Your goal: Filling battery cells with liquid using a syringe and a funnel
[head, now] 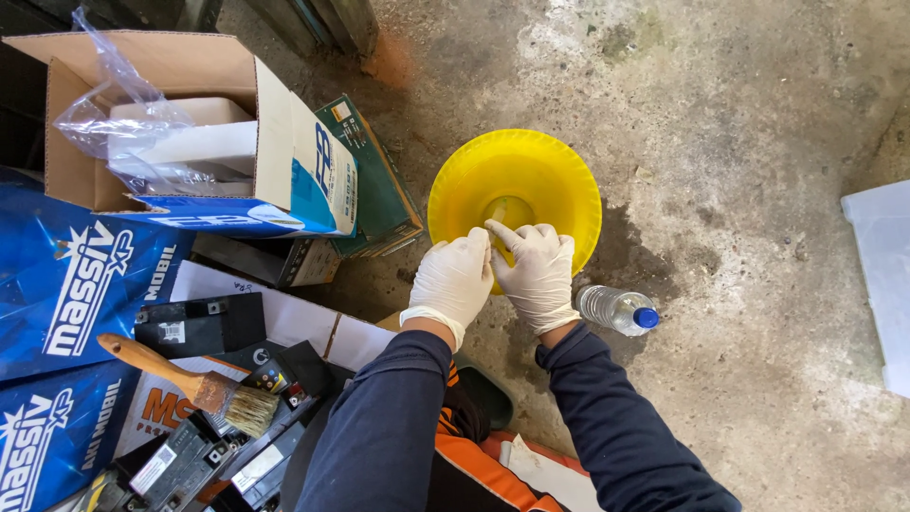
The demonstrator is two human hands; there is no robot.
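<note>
down on the concrete floor (758,114), both gloved hands meet at the near rim of the yellow funnel (517,180). my left hand (453,277) and right hand (538,270) curl around it, grip snug, keeping it upright. a small bottle (618,309) lies just beside.

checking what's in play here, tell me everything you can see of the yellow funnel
The yellow funnel is a wide, round cone of what looks like glossy plastic, with fine ribs around its rim. It stands mouth up on the stained concrete floor, seen from above, its narrow centre hole duller in colour. Both gloved hands meet at its near rim: the left hand and the right hand overlap its edge, the right forefinger reaching toward the centre. What they grip there is hidden. A small clear bottle lies just beside it.
</note>
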